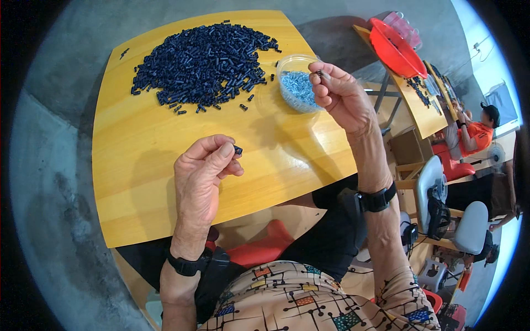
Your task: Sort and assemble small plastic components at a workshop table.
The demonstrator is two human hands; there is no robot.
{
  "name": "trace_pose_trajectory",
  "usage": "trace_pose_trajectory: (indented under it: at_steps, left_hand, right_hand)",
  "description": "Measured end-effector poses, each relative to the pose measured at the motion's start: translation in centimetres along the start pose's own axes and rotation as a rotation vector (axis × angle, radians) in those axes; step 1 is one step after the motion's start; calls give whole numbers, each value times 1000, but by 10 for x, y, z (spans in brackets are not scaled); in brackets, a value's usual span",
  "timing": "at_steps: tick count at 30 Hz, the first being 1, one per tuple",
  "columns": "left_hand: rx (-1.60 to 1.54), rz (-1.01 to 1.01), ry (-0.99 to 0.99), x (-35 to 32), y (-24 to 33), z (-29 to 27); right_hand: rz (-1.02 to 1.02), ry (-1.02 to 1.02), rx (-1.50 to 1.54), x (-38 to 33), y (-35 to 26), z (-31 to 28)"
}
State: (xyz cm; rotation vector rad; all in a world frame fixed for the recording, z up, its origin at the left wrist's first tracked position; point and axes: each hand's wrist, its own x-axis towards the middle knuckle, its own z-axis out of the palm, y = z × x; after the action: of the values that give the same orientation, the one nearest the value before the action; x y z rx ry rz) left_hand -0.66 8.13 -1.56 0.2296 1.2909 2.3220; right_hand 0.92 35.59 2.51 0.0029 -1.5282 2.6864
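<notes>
Seemingly at pickup, the left hand (200,171) pinches a dark tube (238,150), the right hand (346,95) something tiny (320,73), a tub (293,63) beside its fingertips; steady alignment seems called for next.

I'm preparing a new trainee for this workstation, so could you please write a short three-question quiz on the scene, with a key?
1. What does the left grip hold?
2. True or false: the dark pile lies directly on the yellow table.
3. What colour are the contents of the clear tub? A) red; B) light blue; C) orange.

Key:
1. A small dark piece, between thumb and fingers.
2. True; it is heaped on the tabletop, with a few loose pieces around its edge.
3. B; many light blue pieces fill its lower part.
</notes>
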Motion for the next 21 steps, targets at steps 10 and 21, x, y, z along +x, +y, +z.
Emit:
trace_pose_trajectory:
  at_steps: [10, 21]
  left_hand:
    - [-40, 5, -9, -6, 10, 4]
    - [-170, 55, -33, -9, 23, 10]
  right_hand:
    - [-51, -202, 217, -22, 36, 33]
    - [-25, -60, 175, -46, 64, 90]
